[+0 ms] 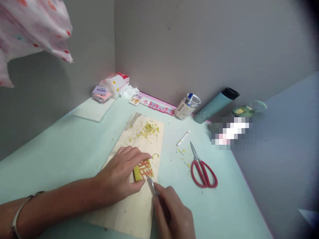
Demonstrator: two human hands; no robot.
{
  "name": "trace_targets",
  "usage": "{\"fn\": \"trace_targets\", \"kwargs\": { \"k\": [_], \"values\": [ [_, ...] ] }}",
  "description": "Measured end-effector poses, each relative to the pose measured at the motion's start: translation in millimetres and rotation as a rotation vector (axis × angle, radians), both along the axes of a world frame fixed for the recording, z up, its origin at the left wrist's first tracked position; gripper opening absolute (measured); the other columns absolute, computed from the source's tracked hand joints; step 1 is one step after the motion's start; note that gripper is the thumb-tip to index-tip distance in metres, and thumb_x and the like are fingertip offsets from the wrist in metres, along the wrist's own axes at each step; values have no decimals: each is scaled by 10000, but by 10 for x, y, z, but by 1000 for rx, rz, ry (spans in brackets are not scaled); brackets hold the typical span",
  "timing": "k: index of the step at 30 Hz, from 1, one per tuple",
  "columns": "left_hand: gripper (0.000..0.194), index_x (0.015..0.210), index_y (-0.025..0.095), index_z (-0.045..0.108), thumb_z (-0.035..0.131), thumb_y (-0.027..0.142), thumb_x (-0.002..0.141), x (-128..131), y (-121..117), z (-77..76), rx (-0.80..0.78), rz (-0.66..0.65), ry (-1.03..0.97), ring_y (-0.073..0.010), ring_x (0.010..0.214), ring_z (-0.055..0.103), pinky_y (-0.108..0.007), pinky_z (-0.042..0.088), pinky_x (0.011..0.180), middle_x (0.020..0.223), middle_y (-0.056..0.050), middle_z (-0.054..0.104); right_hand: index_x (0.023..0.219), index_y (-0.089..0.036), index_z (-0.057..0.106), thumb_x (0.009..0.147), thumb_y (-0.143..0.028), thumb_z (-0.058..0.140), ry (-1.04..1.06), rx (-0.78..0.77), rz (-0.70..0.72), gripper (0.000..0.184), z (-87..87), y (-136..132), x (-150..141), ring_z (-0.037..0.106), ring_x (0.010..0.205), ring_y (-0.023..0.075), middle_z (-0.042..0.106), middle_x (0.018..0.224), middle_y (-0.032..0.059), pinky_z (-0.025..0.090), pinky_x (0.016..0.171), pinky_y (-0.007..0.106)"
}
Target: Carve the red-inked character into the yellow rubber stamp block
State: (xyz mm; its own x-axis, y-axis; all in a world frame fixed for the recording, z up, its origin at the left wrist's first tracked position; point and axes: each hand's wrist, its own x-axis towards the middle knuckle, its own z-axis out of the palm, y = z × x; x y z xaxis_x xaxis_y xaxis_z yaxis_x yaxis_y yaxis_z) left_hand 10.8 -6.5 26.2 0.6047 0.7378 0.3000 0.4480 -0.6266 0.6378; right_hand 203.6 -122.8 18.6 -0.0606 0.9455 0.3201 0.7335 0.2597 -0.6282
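My left hand [124, 172] is closed around a yellow carving block [142, 170], thumb at the near side and fingers at the far side. Red character strokes stand on the block's top face. In my right hand [173, 212] is a slim metal carving knife [152, 186], gripped like a pen. Its tip meets the lower right edge of the block, touching or very close. Beneath the block lies a pale wooden board [132, 209], with a heap of yellow shavings [148, 130] at its far end.
Red-handled scissors [204, 175] and a white marker [183, 138] lie right of the board. Along the back stand a clear cup [187, 107], a teal tumbler [214, 105], carved character pieces [159, 107] and a tissue pack [117, 83]. Pink patterned cloth [37, 26] hangs upper left.
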Motion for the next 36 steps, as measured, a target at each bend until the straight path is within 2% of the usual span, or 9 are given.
{"fn": "trace_targets", "kwargs": {
  "k": [3,7,12,21,28,32,36],
  "values": [
    [350,1160,242,576,621,178,818,0,11,17,-12,-15,-11,-242,988,543,-398,380,896,1083,-39,643,1244,-173,650,952,-142,539,-60,24,52,313,-17,-4,34,686,618,150,688,799,55,540,520,194],
    [281,1098,244,602,652,183,828,-3,19,40,-20,-27,-13,-231,983,551,-396,370,897,1061,-24,648,1148,-214,679,975,-235,526,120,-115,-16,231,45,19,18,650,582,136,654,735,15,523,525,181],
    [284,1078,245,608,683,181,812,-1,25,48,-24,-29,-9,-227,982,554,-396,365,900,1045,-17,641,1144,-223,691,984,-277,527,234,-218,-17,236,93,26,-19,631,603,130,650,743,5,498,543,174],
    [363,1072,238,610,767,177,751,1,6,31,-35,3,-2,-230,985,544,-387,371,909,1036,-13,599,1109,-246,705,970,-352,558,324,-197,-149,229,21,-4,-106,589,580,130,621,724,-7,483,542,185],
    [399,1075,237,601,770,161,722,5,-7,39,-50,20,15,-233,981,517,-383,372,904,1047,-12,577,1127,-220,702,974,-358,552,384,-207,-131,255,-15,33,-87,582,577,133,617,716,-6,456,515,195],
    [389,1081,235,591,738,155,729,9,-8,29,-41,23,9,-229,972,511,-379,373,897,1054,-14,566,1163,-222,681,980,-269,543,275,-142,-76,234,-42,50,-30,605,578,131,622,724,-4,476,514,189],
    [390,1069,229,588,725,149,713,16,-8,16,-27,25,-2,-230,967,510,-381,368,897,1042,-18,560,1304,-186,615,972,-153,528,-86,63,35,344,-94,26,71,665,602,152,683,785,46,507,523,210]
  ]
}}
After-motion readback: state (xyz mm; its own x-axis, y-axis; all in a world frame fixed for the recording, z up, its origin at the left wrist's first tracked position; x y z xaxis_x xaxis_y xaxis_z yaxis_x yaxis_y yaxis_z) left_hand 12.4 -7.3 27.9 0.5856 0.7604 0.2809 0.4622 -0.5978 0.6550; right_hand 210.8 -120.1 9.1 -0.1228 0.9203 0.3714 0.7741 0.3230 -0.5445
